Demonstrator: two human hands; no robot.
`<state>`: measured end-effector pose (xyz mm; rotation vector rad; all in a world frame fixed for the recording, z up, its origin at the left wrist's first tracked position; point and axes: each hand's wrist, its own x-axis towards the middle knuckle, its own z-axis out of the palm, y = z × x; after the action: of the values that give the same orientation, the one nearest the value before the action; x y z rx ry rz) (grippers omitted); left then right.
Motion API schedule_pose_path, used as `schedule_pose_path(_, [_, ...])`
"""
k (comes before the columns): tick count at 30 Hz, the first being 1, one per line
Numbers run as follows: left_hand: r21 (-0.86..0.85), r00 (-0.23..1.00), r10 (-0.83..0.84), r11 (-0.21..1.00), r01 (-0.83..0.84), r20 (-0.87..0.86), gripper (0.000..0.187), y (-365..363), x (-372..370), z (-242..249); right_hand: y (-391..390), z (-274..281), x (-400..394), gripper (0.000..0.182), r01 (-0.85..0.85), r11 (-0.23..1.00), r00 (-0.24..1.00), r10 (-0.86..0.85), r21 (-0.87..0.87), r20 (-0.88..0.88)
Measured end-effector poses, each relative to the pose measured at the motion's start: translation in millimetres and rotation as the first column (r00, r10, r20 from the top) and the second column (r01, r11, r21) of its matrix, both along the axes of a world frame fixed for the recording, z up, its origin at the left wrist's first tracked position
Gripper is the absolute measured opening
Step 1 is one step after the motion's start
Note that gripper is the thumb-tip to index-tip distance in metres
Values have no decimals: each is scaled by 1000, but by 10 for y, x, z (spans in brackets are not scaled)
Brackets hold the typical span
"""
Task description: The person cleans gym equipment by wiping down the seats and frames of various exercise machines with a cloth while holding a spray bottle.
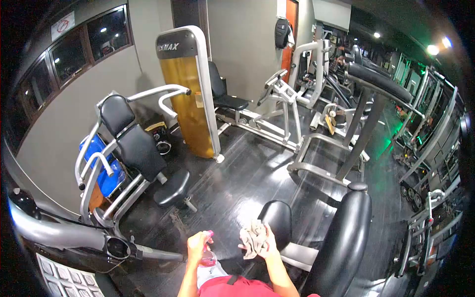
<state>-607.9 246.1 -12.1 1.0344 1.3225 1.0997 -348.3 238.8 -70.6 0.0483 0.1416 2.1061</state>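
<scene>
Low in the head view, my left hand (196, 244) is closed around a spray bottle (208, 258) with a pink top and pinkish liquid inside. The fingers cover the bottle's upper part. To its right, a crumpled light grey cloth (254, 238) is gripped in my right hand (271, 243), its folds hanging over the fingers. Just beyond and to the right of the cloth is a black padded seat (276, 220). A long black backrest (344, 237) belongs to the same bench and lies farther right. Neither hand touches the pads.
A seated press machine (141, 148) with black pads stands at the left, beside a gold-panelled weight stack (188, 94). Ahead are a metal-framed machine (284, 106) and a tall frame with a black pad (378, 84). Racks (420, 133) line the right side.
</scene>
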Motion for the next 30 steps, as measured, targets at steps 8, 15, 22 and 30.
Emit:
schedule_pose_path(8, [-27,984,-154,987,157,87,30,932,-431,233,659,-176,-319,63,-146,988,987,149,45,-67])
schedule_pose_path(15, [58,950,-312,949,311,2,25,1893,-923,184,1315,-89,-771,48,159,975,978,-134,-153,160])
schedule_pose_path(22, [25,963,-267,963,268,-13,28,2579,-1305,287,1746,162,-899,42,208,897,901,-21,-390,433])
schedule_pose_path(30, [-42,945,-296,955,293,-140,39,3040,-1257,171,2274,36,-705,41,248,954,730,-71,-167,679])
